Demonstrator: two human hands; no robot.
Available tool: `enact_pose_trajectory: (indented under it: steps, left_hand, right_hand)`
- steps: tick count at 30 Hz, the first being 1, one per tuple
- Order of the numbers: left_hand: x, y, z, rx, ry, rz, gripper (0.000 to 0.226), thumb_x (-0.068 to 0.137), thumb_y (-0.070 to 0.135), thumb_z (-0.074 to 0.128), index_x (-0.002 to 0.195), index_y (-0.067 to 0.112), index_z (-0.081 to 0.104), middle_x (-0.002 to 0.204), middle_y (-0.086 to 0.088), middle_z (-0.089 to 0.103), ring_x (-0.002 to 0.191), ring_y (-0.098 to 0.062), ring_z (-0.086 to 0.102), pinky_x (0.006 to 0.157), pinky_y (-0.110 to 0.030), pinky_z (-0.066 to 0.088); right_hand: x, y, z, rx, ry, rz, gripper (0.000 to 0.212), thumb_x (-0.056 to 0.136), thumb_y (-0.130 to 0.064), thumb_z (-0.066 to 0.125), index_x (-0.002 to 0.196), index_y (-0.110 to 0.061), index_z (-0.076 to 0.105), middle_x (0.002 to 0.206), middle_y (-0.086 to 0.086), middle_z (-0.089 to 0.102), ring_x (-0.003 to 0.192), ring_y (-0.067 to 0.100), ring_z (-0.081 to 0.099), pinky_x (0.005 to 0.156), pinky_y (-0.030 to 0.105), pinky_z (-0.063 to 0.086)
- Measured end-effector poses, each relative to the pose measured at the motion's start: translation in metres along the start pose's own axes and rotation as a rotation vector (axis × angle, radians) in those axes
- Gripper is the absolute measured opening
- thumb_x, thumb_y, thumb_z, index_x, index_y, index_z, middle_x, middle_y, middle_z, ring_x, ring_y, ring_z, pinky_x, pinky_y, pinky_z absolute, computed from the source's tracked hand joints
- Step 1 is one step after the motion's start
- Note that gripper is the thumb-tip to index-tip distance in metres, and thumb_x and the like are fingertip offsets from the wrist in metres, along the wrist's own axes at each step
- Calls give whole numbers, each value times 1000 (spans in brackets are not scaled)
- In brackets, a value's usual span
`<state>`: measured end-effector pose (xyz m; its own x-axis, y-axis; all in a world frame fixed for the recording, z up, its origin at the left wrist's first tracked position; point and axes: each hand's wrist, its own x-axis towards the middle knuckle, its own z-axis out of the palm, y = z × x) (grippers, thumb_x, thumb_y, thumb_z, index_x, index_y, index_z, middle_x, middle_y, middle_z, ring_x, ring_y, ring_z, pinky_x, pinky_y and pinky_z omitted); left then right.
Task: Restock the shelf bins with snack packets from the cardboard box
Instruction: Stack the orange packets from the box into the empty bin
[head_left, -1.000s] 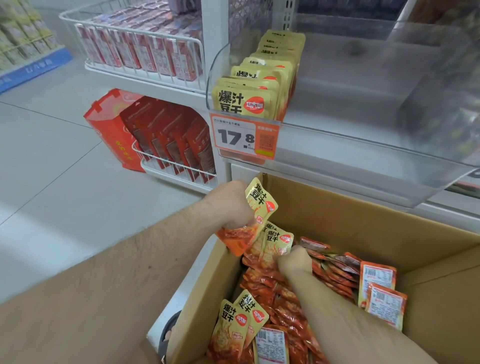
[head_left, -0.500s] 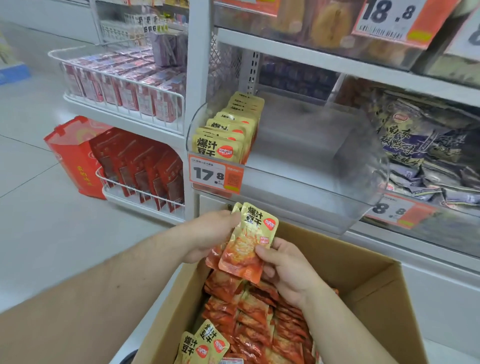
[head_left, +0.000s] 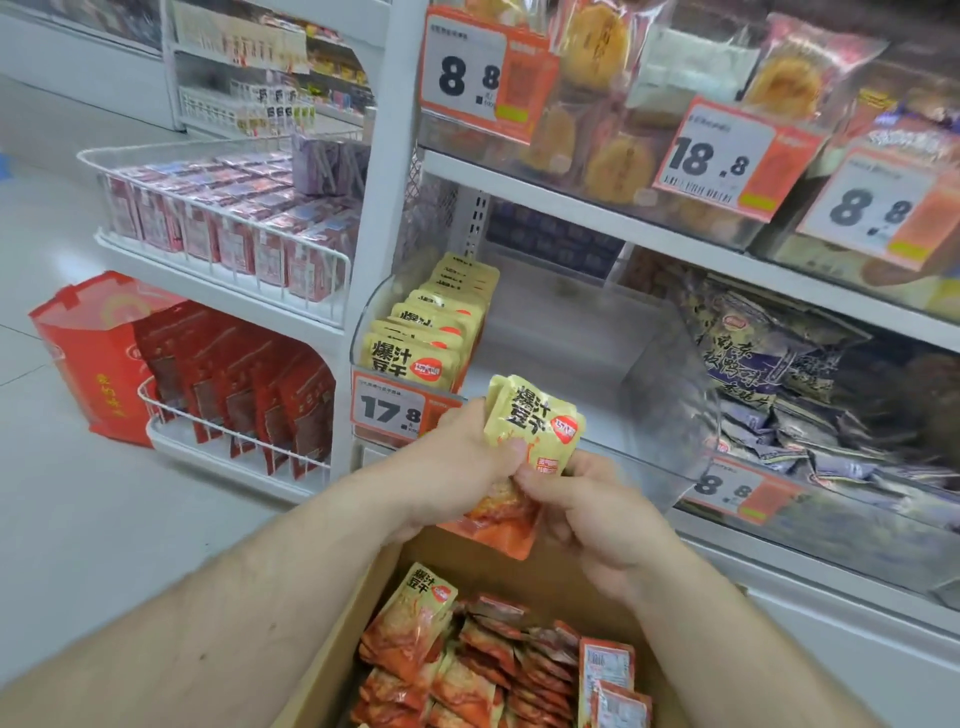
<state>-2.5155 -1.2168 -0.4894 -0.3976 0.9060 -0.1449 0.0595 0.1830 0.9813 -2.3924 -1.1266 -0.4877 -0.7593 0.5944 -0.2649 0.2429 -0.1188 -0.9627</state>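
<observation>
A small stack of yellow-and-orange snack packets (head_left: 524, 452) is gripped by both hands just in front of the clear shelf bin (head_left: 670, 415), higher than half a second ago, when it sat low over the cardboard box (head_left: 332, 670). The left hand (head_left: 457, 467) curls round the stack's left edge; the right hand (head_left: 587, 509) pinches its lower right. Inside the bin's left end stands a row of matching packets (head_left: 421, 332). Below the bin, more packets (head_left: 467, 665) fill the box.
</observation>
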Motion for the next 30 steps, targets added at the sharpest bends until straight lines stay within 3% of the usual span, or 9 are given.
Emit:
enact_pose_trajectory:
  steps: [3,5,10,14,17,21,24,26,30]
  left_hand:
    - [3,15,-4,-42,131,103,10,98,41,52,101,33,56,108,5,68,104,-13,65,95,-41,53]
    - [10,17,-13,30,373,259,15,100,37,49,102,26,59,104,4,64,102,-13,61,91,-36,49]
    - [26,-1,-43,512,874,347,31,88,29,66,119,22,63,125,-3,39,126,-24,32,107,-33,23]
    - [35,-15,-41,679,904,230,40,87,39,66,126,37,60,153,-12,17,145,-31,7,117,-54,8]
    - [43,-17,-35,578,857,88,69,90,50,59,149,45,25,161,-6,-6,149,-31,-7,117,-61,3]
    - [48,-19,-26,465,836,74,107,82,50,68,153,36,-10,161,-2,-13,149,-29,-4,117,-62,9]
    - [49,-23,-25,432,859,95,116,76,41,73,154,28,-11,160,-1,-9,148,-28,0,118,-58,13]
    - [52,-26,-25,418,870,125,115,74,36,73,155,27,-8,159,-4,-7,147,-29,1,120,-53,12]
    - [54,-26,-24,413,864,142,112,74,34,73,155,29,-5,157,-3,-8,145,-27,0,121,-50,11]
  right_hand:
    - [-1,-28,-2,-32,-18,12,16,93,-7,60,79,-14,63,48,-11,57,34,0,41,44,20,27]
    - [9,-45,-10,-32,40,35,20,92,-11,63,73,-16,58,43,-11,49,35,3,32,43,20,25]
    - [75,-84,-27,-4,340,24,21,88,-15,71,77,-19,54,45,-6,46,28,3,29,37,16,24]
    - [148,-80,-29,-103,448,49,15,87,-14,74,86,-14,59,63,-2,49,36,7,38,35,15,29]
    - [196,-66,-31,-193,450,46,13,90,-11,71,98,-10,60,70,1,56,50,11,44,32,16,31]
    - [237,-56,-28,-332,350,70,24,95,-25,64,100,-2,62,88,12,66,56,20,59,47,23,44]
    - [253,-54,-26,-200,296,27,26,104,-17,45,126,-5,51,115,14,62,44,9,65,36,17,45]
    - [259,-52,-26,-182,327,1,18,105,-11,42,118,-6,51,111,13,61,41,3,62,35,15,43]
    - [270,-46,-28,-232,379,-3,26,99,-14,55,123,-7,54,116,12,66,64,15,69,47,20,52]
